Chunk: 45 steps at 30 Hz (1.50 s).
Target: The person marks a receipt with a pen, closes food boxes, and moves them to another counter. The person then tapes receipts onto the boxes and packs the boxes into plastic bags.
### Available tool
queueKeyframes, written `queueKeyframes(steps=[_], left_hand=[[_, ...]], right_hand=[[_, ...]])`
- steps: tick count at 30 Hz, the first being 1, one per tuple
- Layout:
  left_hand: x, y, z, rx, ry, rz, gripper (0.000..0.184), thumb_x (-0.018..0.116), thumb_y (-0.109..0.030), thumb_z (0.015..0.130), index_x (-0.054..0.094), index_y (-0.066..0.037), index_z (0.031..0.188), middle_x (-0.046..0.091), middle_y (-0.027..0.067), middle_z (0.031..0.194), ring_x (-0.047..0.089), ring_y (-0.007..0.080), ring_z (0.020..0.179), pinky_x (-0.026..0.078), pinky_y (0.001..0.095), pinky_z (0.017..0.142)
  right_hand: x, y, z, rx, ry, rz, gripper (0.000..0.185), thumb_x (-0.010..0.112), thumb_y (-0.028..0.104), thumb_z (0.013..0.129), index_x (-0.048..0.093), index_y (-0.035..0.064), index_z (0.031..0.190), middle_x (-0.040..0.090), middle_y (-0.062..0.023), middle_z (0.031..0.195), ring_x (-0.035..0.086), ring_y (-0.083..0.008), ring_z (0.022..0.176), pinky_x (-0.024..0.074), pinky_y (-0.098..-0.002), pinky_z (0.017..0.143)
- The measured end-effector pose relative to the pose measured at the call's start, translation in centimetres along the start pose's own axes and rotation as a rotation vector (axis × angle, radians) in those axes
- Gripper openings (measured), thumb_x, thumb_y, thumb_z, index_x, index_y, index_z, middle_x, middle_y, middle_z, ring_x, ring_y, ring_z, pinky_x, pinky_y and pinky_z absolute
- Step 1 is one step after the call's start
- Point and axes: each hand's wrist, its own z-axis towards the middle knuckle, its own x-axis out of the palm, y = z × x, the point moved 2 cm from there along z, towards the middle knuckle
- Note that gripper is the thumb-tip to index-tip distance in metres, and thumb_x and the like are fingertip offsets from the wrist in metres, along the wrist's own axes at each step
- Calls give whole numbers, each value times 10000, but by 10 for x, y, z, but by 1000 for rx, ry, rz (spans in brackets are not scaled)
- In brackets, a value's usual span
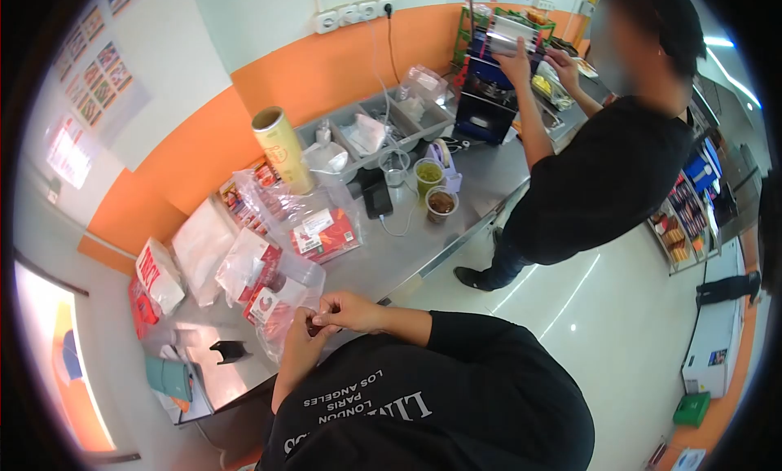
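Close to my body, at the table's front edge, my two hands meet with fingertips pressed together. My left hand (301, 343) is closed, and my right hand (350, 311) pinches beside it. Whatever lies between the fingers is too small or hidden to make out. Just beyond them lies clear plastic packaging (301, 273) around red-and-white printed packs (265, 303). Farther back, a red-and-white box (327, 233) sits by a crumpled clear bag (281, 202).
On the steel table (383, 263) are a phone (377, 199), two filled cups (441, 204), a yellow roll (283, 149) and a grey divided bin (371, 157). A teal pouch (169, 376) lies left. At right, a co-worker (611, 178) handles a silver roll (511, 36) on a dark-blue machine (485, 113).
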Motion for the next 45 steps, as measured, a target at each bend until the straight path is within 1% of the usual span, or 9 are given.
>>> queueKeyframes(steps=[11,16,25,29,32,34,38,42,45], left_hand=[[12,10,17,-39,184,-290,147,602,-140,1009,521,-17,998,662,78,914,627,118,847,512,272,772],[0,28,18,-71,122,-426,98,563,-126,1026,516,-40,1027,666,94,1025,630,139,922,527,287,832],[-20,68,6,-311,-55,-1383,235,473,-30,958,473,-83,1186,626,112,1107,627,203,934,530,330,851],[-28,53,-7,-315,49,-1095,275,549,-62,912,509,-74,1184,622,80,1035,611,172,874,475,276,739],[-37,55,-6,-170,75,-433,230,578,-59,890,553,-55,1119,621,72,931,594,155,800,462,277,695],[-36,59,-1,-118,-1,-10,198,589,-53,882,571,-44,1079,617,69,875,584,152,767,465,282,688],[-32,85,20,-75,-247,45,241,634,-11,833,567,-19,1064,599,91,824,579,182,759,484,313,699],[-40,107,35,-26,-499,-114,301,668,4,799,549,-16,1075,599,111,859,583,203,785,491,331,718],[-37,108,29,-17,-340,70,166,578,-10,860,513,0,1013,576,130,841,587,246,775,493,406,688]], right_hand=[[-18,10,-33,-16,-65,97,248,665,236,993,542,89,835,578,18,752,503,-61,660,410,-227,593],[-32,-15,-32,-3,-164,152,212,637,156,1001,518,87,839,639,-14,901,570,-75,756,474,-243,660],[-70,-19,-12,101,-419,773,158,576,132,1025,503,131,884,622,-16,870,549,-103,693,447,-252,598],[-97,-8,-7,23,-19,918,131,576,134,1026,509,135,913,602,-15,848,553,-108,704,442,-253,596],[-74,22,-17,156,-24,467,131,638,212,1001,533,133,997,591,-12,845,578,-124,733,467,-270,621],[-58,29,-21,121,93,-550,291,734,336,922,586,99,1004,601,-44,786,567,-162,684,466,-315,606],[-44,14,-6,25,-66,-937,425,775,443,846,646,54,956,634,-122,765,596,-259,683,489,-373,643],[-47,-6,-1,84,-224,-1078,307,717,332,831,686,41,924,684,-195,880,652,-392,819,510,-464,733],[-60,-12,1,-103,-469,-1174,143,634,122,780,681,51,895,683,-209,841,665,-434,838,527,-489,731]])
